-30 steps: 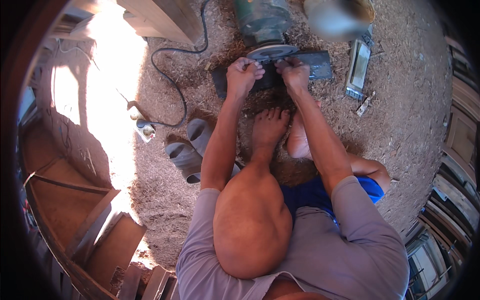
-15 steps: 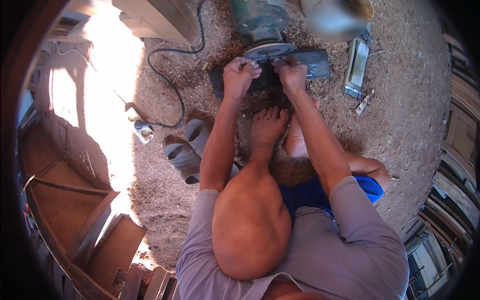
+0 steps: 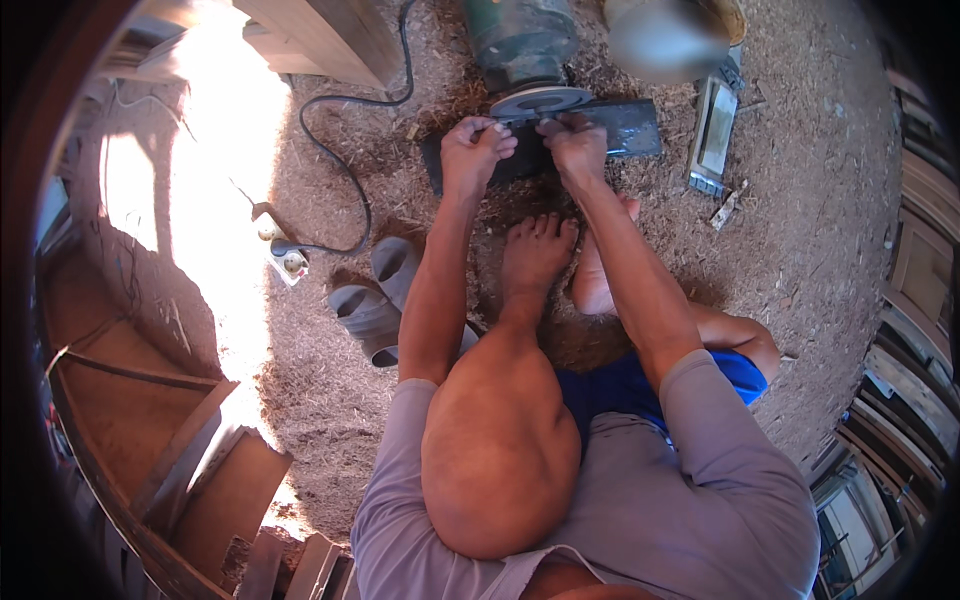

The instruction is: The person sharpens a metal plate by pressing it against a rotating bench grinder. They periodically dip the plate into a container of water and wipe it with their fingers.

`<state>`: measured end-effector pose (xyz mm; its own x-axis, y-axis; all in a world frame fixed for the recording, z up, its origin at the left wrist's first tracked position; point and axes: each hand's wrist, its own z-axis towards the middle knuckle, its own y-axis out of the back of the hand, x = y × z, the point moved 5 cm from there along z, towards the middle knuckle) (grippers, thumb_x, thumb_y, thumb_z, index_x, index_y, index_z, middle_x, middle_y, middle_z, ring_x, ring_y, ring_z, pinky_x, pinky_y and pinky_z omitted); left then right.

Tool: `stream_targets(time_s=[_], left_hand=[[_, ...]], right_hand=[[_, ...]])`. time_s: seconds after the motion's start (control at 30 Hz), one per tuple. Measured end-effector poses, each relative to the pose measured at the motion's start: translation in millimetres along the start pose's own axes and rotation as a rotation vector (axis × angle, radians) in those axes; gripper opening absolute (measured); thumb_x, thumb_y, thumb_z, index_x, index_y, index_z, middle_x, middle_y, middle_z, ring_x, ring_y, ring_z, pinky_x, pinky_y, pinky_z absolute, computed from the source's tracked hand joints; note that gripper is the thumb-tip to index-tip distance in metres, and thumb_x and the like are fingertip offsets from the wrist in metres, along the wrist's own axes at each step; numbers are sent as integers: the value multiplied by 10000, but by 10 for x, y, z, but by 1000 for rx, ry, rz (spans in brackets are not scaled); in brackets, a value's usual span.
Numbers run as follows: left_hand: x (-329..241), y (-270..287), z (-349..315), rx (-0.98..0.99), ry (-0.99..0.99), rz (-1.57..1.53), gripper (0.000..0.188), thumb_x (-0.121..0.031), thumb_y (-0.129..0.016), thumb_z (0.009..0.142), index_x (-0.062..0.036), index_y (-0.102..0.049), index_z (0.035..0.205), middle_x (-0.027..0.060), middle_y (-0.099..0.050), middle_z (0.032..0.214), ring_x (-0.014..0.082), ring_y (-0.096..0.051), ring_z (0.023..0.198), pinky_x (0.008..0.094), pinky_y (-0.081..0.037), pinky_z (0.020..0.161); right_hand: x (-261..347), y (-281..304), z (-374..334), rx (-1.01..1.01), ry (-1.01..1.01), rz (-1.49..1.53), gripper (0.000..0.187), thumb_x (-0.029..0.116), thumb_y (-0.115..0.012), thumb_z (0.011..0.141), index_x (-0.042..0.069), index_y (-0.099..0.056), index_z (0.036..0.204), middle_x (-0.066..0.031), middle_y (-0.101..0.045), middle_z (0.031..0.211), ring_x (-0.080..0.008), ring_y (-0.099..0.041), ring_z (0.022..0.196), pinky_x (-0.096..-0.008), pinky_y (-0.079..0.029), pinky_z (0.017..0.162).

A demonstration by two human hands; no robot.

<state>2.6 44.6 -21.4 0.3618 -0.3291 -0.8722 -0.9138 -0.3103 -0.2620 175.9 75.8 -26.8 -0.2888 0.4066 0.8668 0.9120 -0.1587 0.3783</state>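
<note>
Both hands out at arm's length, side by side, w/ a short gap between; L hand (image 3: 473, 155) fingers curled in, thumb & fingertips bunched, pinch-like; R hand (image 3: 580, 150) also curled, fingertips turned in toward L, just below disc edge; whether either pinches a small piece: can't tell, tips too small & dark; grey disc (image 3: 540, 102) just beyond fingertips, roughly centred betw. the two, its near edge v. close to them, contact unclear; green cyl. machine body (image 3: 520, 40) directly behind disc, further from grip; dark flat slab (image 3: 635, 130) under hands, lies crosswise on ground, sticks out both sides, R end shinier; R of grip, apart: long narrow item (image 3: 714, 125), dark frame w/ pale inset, kind unclear; small pale scrap (image 3: 730, 207) by its near end; beyond & R of grip: round item (image 3: 672, 45), tan at rim, middle blurred; L of grip: dark cable (image 3: 345, 99) loops on litter-strewn ground, plugged into pale socket strip (image 3: 293, 266); further beyond, up L: wooden post (image 3: 320, 40); nearer body than grip: bare L foot (image 3: 540, 255) & bare R foot (image 3: 592, 275), close together below slab; grey-brown sandals (image 3: 365, 310) beside L forearm, outer side.
</note>
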Motion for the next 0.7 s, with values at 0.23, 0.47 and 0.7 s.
stream_targets(time_s=[0.23, 0.47, 0.7], left_hand=[[-94, 270, -292, -15, -5, -13, 115, -30, -582, 890, 50, -565, 970, 142, -649, 843, 191, -666, 702, 293, -579, 660], [-296, 69, -784, 178, -68, -279, 139, -27, -587, 901, 8, -559, 1033, 125, -648, 920, 197, -659, 816, 325, -577, 726], [-526, -361, -1123, 376, -22, -415, 147, -22, -574, 910, -34, -562, 1056, 103, -638, 946, 190, -653, 874, 333, -568, 759]], right_hand=[[267, 31, -464, 351, -76, 234, 198, 115, -691, 808, -21, -671, 951, -105, -689, 827, -103, -623, 740, -231, -493, 680], [507, 476, -1223, 761, -144, 644, 200, 23, -628, 877, -9, -614, 1074, -58, -667, 959, -90, -610, 816, -231, -500, 750], [947, 914, -1669, 651, 111, 634, 215, -42, -652, 834, -15, -605, 1042, -15, -610, 932, -87, -582, 854, -253, -496, 809]])
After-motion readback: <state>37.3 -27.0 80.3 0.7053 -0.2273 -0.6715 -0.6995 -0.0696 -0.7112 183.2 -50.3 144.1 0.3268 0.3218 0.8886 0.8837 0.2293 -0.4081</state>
